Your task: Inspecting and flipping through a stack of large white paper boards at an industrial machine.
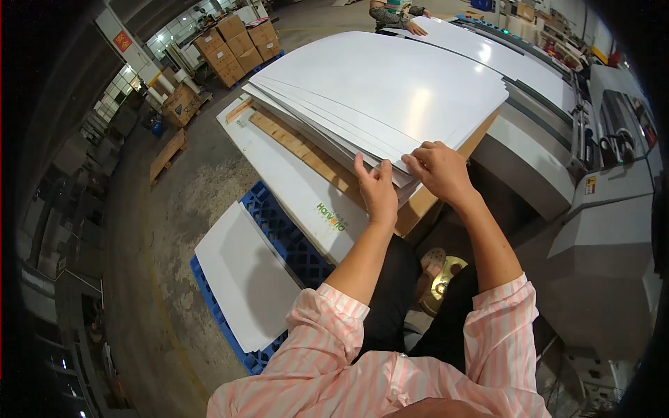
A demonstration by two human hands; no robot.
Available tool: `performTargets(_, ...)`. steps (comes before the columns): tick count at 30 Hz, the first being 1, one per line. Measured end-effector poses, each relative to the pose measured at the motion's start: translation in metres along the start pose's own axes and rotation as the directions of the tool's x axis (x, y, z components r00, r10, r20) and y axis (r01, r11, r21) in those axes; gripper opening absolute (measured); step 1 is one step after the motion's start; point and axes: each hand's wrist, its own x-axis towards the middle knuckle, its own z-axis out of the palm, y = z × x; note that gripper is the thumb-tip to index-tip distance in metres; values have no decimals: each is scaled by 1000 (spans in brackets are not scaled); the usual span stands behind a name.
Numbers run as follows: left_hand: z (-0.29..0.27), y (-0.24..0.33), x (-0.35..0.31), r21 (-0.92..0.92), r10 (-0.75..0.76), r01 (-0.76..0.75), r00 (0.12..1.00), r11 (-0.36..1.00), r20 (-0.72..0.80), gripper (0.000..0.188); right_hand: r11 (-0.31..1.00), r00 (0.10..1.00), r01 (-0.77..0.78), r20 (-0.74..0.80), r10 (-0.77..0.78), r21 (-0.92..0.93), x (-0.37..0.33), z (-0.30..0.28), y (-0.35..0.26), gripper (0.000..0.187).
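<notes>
A stack of large, glossy white sheets [348,83] lies in front of me, its near-left edges slightly fanned apart. At the near corner my right hand [440,174] is closed, pinching the edges of the upper sheets between thumb and bent fingers. Just left of it, my left hand [378,195] holds the same edges, with thumb and one finger showing and the others hidden. Under the sheets are a wooden slat [300,150] and a white board [279,177] with green printing.
Left of my legs, a blue plastic pallet [209,285] bears a smaller stack of white sheets [244,279]. A grey machine [536,153] stands close on the right. Cardboard boxes [237,45] are piled at the back left. Another person's hand [417,29] rests near the far sheets.
</notes>
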Motion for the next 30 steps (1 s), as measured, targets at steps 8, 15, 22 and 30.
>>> performTargets(8, 2, -2, 0, 3, 6, -7, 1000, 1000, 9, 61, 997, 997, -76, -18, 77, 30, 1, 1, -4, 22)
performTargets(15, 1, -13, 12, 147, 242, -233, 970, 961, -41, 30, 967, 884, 153, -410, -226, -202, 8, 6, 5, 17)
performTargets(22, -6, -8, 2, 57, -39, 29, 983, 998, 179, 14, 920, 862, 361, -321, -392, -154, 1, 4, 15, 11)
performTargets(30, -8, -13, 5, 109, 12, -32, 983, 994, 184, 18, 931, 886, 344, -288, -364, -118, -1, -4, 10, 40)
